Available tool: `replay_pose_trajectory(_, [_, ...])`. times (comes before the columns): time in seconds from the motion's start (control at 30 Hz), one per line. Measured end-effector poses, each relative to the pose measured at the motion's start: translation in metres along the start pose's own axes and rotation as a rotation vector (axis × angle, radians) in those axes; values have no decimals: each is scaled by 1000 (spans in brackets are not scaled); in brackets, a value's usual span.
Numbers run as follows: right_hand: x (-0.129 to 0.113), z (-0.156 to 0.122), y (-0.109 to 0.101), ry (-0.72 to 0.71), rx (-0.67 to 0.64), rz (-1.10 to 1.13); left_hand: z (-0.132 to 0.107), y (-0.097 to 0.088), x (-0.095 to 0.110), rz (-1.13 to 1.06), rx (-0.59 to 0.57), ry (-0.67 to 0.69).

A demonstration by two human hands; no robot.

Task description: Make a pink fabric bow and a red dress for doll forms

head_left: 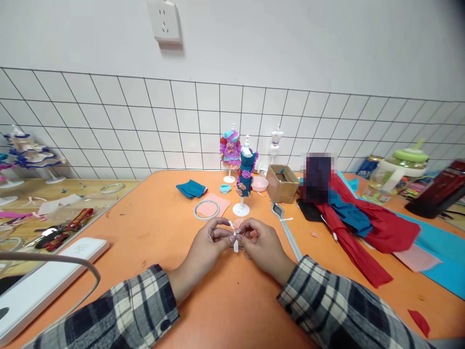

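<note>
Over the orange table [152, 228], my left hand [209, 245] and my right hand [261, 247] meet fingertip to fingertip. Both pinch a narrow white strip [234, 237], which sticks up and hangs down between the fingers. A small pink fabric piece [238, 224] lies just behind the hands. Beyond it stands a small mannequin in a teal dress with flowers [245, 177], and beside that a roll of tape [206, 210] on pink cloth.
A second mannequin in a purple dress [230, 150] and a bare white one [276, 140] stand at the wall. A cardboard box [282, 183], pink bowl [259, 183], metal ruler [288, 232], red and teal fabric [363, 228] lie right. A white power strip [47, 271] lies left.
</note>
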State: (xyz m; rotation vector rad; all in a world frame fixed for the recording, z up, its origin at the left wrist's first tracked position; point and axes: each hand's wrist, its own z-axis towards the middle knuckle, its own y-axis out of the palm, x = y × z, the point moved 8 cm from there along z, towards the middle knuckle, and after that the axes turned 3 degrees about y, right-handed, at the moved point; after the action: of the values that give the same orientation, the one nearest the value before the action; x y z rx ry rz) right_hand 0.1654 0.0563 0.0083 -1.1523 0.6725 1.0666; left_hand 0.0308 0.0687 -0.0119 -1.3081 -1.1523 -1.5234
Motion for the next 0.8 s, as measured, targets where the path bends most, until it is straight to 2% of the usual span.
replay_pose_trajectory(0.23, [4,2,1,108,-19,132,-2,1,8,23,5,13])
replay_pose_trajectory(0.43, [-4,-2,1,25,-19,49,0,5,8,-6,-37,52])
replay_pose_trajectory(0.53, [-18,-8,-1,-135,-4,-38,0,5,5,-32,-39,29])
replay_pose_trajectory(0.63, [-40,-20,1,-448,-10,-273,-1,6,4,-38,-39,-1])
replay_pose_trajectory(0.7, [-49,-27,3,-604,-20,-380,-2,7,4,-56,-35,-17])
replay_pose_trajectory(0.8, [-55,-30,3,-704,-60,-419,-5,9,4,-140,-22,-64])
